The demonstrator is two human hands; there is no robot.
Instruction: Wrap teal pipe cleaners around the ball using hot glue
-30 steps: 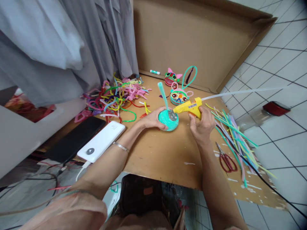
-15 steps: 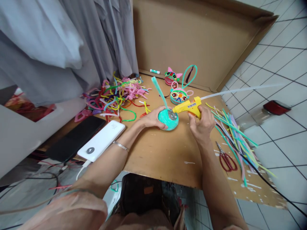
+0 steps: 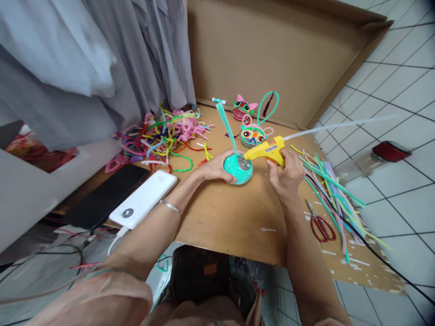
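Reaching higher than before, turquoise strand [image 3: 227, 127], glue gun [image 3: 266, 150] unmoved

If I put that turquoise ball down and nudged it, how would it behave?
The ball would probably roll, since its sides look rounded. It likely isn't very slippery, as its surface looks ridged. The strip rising from it seems bendable yet fairly stiff, because its thin free end stands up unsupported.

Pipe cleaners [image 3: 186, 129], a glue gun [image 3: 265, 150], scissors [image 3: 317, 220] and grey curtain [image 3: 152, 54] show a home-like craft corner.
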